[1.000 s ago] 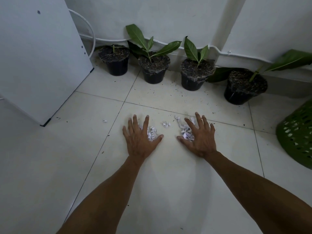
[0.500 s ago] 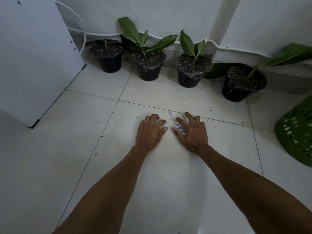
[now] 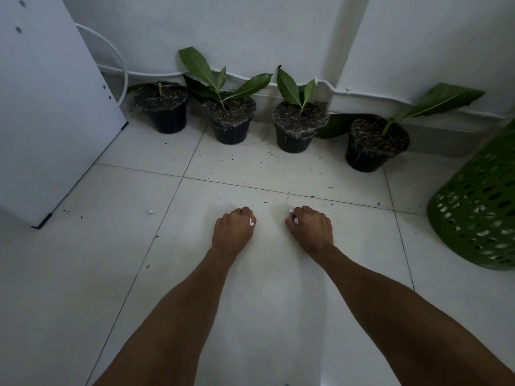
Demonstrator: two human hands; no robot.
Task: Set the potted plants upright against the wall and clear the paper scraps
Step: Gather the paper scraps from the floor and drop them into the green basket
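My spread hands have drawn into fists, left hand (image 3: 232, 232) and right hand (image 3: 312, 228) each in a tight grip on paper scraps (image 3: 251, 222) for disposal, near the four upright potted plants (image 3: 229, 118); one scrap (image 3: 150, 211) remains left of them.

Only 1 view is given, from a camera worn on the person's head; it looks forward and steeply down at the tiled floor (image 3: 278, 316), with both forearms reaching in from the bottom edge toward the frame's middle; the wall (image 3: 237, 32) and its row of 4 potted plants (image 3: 299, 126) cross the upper part, farther off than the arms; the wide angle bends straight edges near the sides, where a green basket (image 3: 479, 207) sits right and a white panel (image 3: 47, 107) left.
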